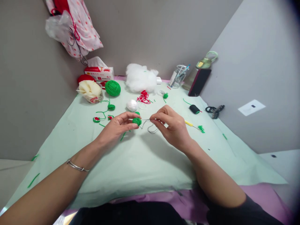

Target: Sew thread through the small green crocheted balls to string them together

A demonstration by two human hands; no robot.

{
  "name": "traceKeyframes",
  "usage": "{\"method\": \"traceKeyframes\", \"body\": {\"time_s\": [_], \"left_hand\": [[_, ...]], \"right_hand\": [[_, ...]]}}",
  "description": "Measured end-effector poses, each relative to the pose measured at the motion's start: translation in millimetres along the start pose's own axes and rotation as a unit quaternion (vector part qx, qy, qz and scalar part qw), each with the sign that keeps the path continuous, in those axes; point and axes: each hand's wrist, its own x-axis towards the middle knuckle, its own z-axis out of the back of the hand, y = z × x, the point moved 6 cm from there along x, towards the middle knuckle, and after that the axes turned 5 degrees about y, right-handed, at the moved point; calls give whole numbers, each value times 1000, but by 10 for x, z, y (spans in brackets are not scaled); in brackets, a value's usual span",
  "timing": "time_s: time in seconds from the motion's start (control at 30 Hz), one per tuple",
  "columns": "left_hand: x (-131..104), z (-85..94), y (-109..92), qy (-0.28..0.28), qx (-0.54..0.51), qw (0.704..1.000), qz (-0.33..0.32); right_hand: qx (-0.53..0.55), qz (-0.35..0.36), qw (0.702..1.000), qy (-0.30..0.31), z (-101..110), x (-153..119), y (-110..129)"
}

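Observation:
Between the thumb and fingers of my left hand [122, 123] is a small green crocheted piece [136, 121], held above the table. My right hand [171, 125] faces it from the right, thumb and forefinger pinched on a thin needle [146, 119] that points at the green piece. A dark thread [152, 130] hangs in loops between the two hands. Whether the needle tip touches the crocheted piece is too small to tell. Behind my left hand lie small red, white and green crocheted pieces [96, 119] and a ball of white yarn [132, 105].
At the back stand white stuffing [140, 78], a green yarn ball [112, 88], a tissue box [99, 73], a glass jar of pens [178, 76], a bottle [203, 64] and a phone [199, 82]. To the right lie a black thread spool [194, 109] and a yellow-handled tool [188, 123].

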Motion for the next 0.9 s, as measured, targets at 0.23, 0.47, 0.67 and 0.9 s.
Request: {"method": "traceKeyframes", "body": {"time_s": [0.23,0.47,0.67,0.9], "left_hand": [[-3,-6,-16,0,14,1000,0],[-8,-30,-29,6,11,1000,-1],[-14,-79,-53,23,-2,1000,-9],[-14,-76,-76,2,30,999,-32]], "right_hand": [[4,5,1000,21,-35,2,15],[82,-16,996,33,-50,11,-36],[230,-93,966,70,-105,33,-155],[282,-123,948,78,-254,26,-156]]}}
